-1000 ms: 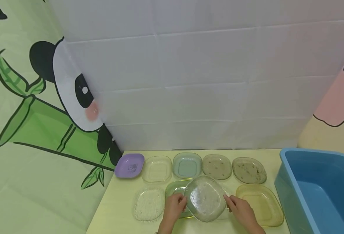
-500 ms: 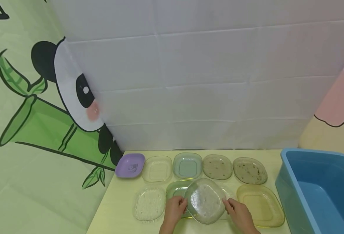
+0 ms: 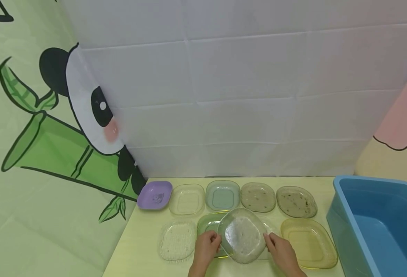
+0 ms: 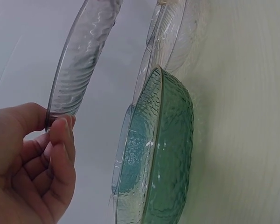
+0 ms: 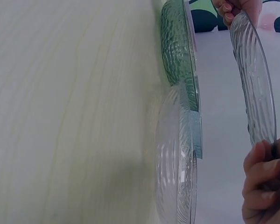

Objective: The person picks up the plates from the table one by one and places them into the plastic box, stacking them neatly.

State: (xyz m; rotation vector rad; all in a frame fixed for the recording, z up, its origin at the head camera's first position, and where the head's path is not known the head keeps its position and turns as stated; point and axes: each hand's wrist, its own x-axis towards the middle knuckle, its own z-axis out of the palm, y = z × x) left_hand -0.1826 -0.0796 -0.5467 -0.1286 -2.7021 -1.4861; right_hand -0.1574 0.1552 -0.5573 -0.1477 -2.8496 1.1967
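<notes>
Between both hands a clear, rippled plate is held up, tilted, over the front row of plates. My left hand pinches its left rim between thumb and fingers, as the left wrist view also shows on the plate's edge. At the opposite rim, my right hand pinches with thumb and curled fingers. In the right wrist view the plate spans from one hand to the other, raised off the table. Beneath it lie a green plate, partly covered in the head view, and another clear plate.
A purple plate, a pale clear plate, a bluish plate and two speckled greyish plates line the back. A ridged clear plate lies front left, a yellow plate front right. A blue tub stands at the right.
The clear plate dips slightly and then rises again, still held in both hands. My right hand sits slightly lower than a second ago. The other plates stay where they were.
</notes>
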